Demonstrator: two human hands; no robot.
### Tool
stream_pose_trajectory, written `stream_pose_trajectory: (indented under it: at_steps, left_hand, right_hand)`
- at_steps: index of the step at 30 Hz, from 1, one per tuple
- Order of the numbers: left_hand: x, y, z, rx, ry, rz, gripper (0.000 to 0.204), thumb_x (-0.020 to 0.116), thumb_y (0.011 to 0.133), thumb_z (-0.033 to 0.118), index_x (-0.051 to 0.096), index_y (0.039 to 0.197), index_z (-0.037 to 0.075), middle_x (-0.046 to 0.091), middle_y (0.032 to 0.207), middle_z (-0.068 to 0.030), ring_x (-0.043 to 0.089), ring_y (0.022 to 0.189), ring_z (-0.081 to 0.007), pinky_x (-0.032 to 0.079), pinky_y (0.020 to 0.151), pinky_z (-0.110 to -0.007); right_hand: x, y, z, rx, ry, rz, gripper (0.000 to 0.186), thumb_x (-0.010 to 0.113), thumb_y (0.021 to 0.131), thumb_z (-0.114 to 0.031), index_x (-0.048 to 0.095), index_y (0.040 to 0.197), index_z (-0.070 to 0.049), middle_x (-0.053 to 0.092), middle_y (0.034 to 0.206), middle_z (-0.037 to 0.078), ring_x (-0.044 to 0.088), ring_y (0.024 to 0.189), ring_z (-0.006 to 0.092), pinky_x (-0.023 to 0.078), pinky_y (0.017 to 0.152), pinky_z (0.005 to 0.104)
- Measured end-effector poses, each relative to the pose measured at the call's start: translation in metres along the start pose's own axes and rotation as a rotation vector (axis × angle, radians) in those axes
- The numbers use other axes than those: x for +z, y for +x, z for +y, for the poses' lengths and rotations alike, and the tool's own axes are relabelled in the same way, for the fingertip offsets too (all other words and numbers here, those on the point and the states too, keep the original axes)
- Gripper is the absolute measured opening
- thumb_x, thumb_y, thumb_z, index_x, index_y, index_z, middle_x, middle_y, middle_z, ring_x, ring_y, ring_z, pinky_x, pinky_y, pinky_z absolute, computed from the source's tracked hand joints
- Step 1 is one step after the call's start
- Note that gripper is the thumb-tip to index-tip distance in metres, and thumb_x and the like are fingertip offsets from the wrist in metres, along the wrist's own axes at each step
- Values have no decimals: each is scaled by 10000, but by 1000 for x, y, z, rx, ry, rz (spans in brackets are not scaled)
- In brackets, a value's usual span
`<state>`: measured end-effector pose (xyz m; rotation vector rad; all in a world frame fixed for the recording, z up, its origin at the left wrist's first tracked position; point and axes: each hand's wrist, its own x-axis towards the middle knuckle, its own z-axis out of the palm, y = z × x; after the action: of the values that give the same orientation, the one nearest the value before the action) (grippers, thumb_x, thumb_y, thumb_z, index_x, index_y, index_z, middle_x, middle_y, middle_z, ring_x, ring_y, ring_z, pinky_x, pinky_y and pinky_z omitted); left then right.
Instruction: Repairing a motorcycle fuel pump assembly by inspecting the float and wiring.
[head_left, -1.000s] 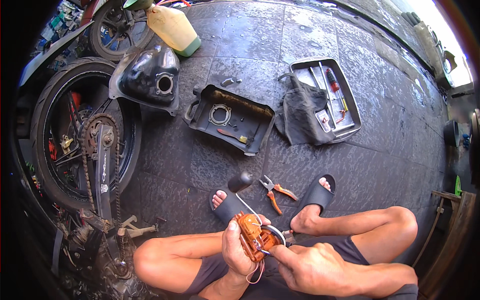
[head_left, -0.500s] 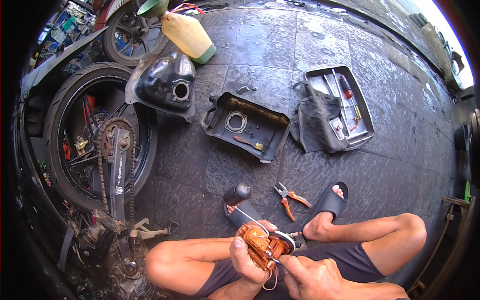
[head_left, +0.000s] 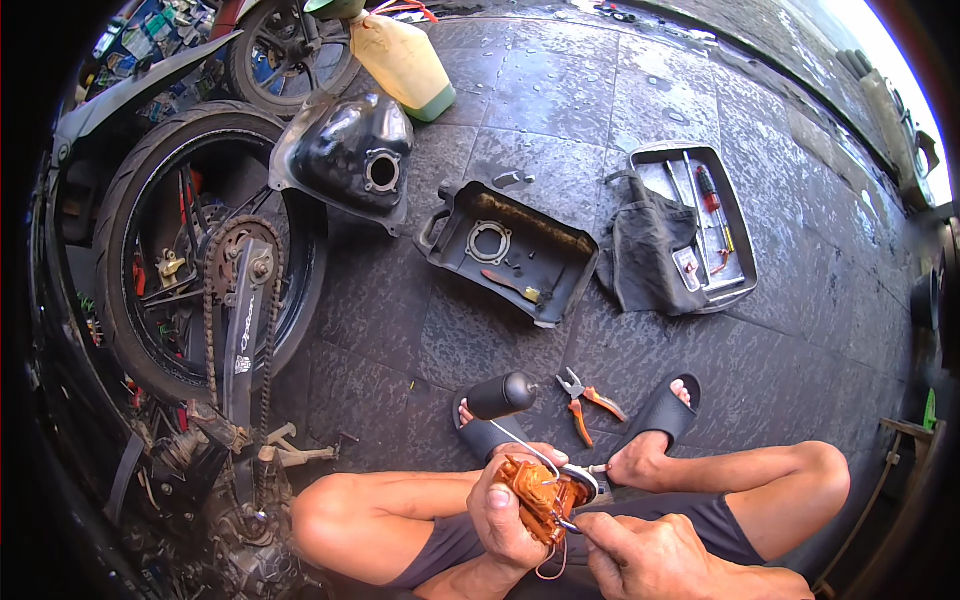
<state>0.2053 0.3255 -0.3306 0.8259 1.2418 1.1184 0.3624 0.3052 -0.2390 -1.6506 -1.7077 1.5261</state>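
In front of my lap, my left hand (head_left: pixel 508 515) is closed around an orange-brown plastic fuel pump assembly (head_left: pixel 542 490). A thin bent wire arm rises from the assembly to a black cylindrical float (head_left: pixel 502 396), which hangs out over my left sandal. A round flange (head_left: pixel 580 482) edges the assembly's right side, and a thin pinkish wire loops below it. My right hand (head_left: pixel 650 550) is closed, fingers curled, its index finger against the assembly's lower right. A short shiny metal piece shows at that fingertip; what it belongs to is hidden.
Orange-handled pliers (head_left: pixel 588 405) lie between my feet. Ahead sits a black tray (head_left: pixel 440 262) with a metal ring and a brush. A tool case (head_left: pixel 742 215) with a dark cloth stands right of it. At left are a fuel tank (head_left: pixel 350 170), motorcycle wheel (head_left: pixel 120 270) and yellowish jug (head_left: pixel 395 60).
The fuel pump assembly has moved slightly right and turned in my left hand; its float now lies more sideways. My right hand stays against it. The whole view has shifted a little.
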Motion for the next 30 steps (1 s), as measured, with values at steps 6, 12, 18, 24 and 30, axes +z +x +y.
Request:
stream_pose_trajectory:
  at_steps: [6,12,18,24,30]
  left_hand:
    - [-3,1,-1,65,65,-70,547,315,979,421,562,851,-50,627,882,-198,582,860,-258,490,755,-376]
    - [-1,2,1,95,34,-104,545,358,969,443,559,870,-53,628,899,-207,582,865,-250,490,760,-373]
    - [-4,2,3,70,18,-137,537,394,979,443,565,899,-60,627,920,-213,577,899,-237,489,781,-361]
    - [-3,1,3,32,26,-151,536,386,988,436,572,911,-61,631,929,-205,576,903,-237,489,786,-358]
    - [-3,1,0,-23,46,-159,541,344,989,420,584,923,-60,641,935,-195,577,895,-233,487,792,-357]
  right_hand:
    - [-9,1,-3,15,-18,-69,256,605,840,-41,560,1091,-34,656,805,211,645,687,407,510,567,456]
    - [-20,2,-7,12,-47,-125,274,608,833,-46,557,1101,-22,650,795,213,638,682,408,506,577,463]
    - [-26,6,-8,15,-94,-173,228,606,835,-53,555,1054,-16,638,743,201,632,662,400,498,565,470]
    - [-28,6,-7,-16,-122,-161,178,599,840,-53,567,1011,-17,634,701,196,626,627,398,496,543,473]
    - [-39,9,-12,-1,-170,-197,185,598,849,-69,574,1020,-4,623,658,222,616,581,409,494,523,484]
